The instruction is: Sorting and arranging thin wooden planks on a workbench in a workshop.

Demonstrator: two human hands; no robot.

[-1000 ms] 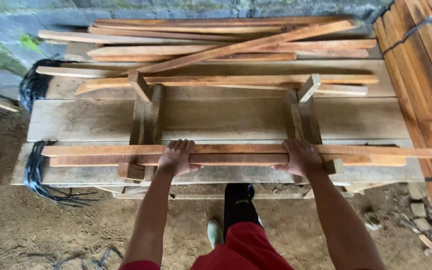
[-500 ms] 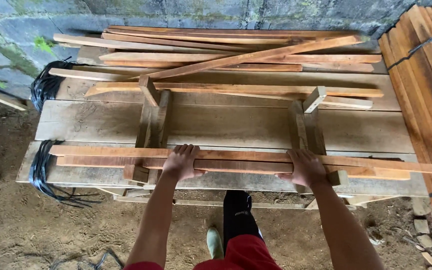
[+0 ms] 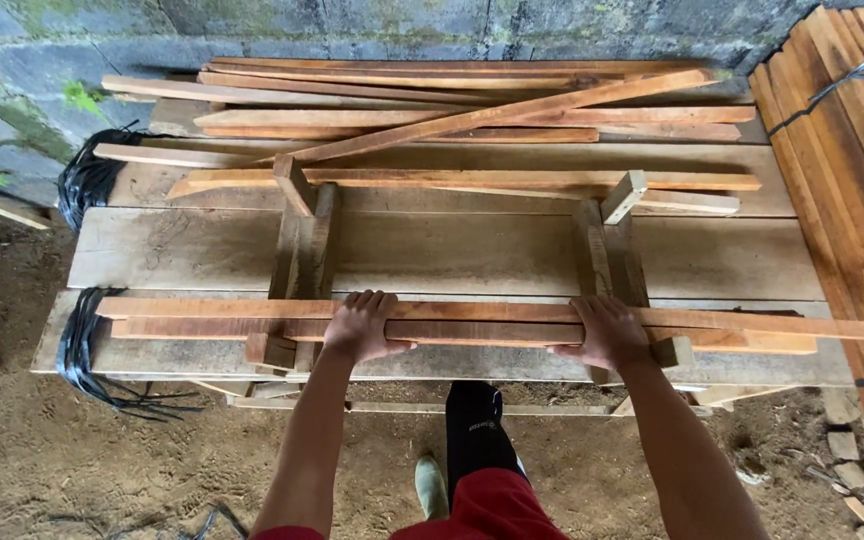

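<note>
Reddish-brown timber, sawn rough: the long slats (image 3: pixel 472 325) lie in a small bundle across the near edge of the workbench (image 3: pixel 432 255), resting over two upright wooden cradles (image 3: pixel 297 260), and both hands are on them. The left hand (image 3: pixel 362 325) grips the bundle left of its middle, fingers curled over the top and thumb under the near side; the right hand (image 3: pixel 607 332) grips right of middle in the same way, so the slats run straight between the two hands and stick out well past each. Judging by their length and thinness, they should be stiff but light, likely to sag or swing at the free ends, with splintery edges, so a spread grip either side of centre suits them. Farther back lies a loose pile of similar slats (image 3: pixel 452 120) against the block wall (image 3: pixel 352 25), with more strapped boards (image 3: pixel 852 170) to the right
</note>
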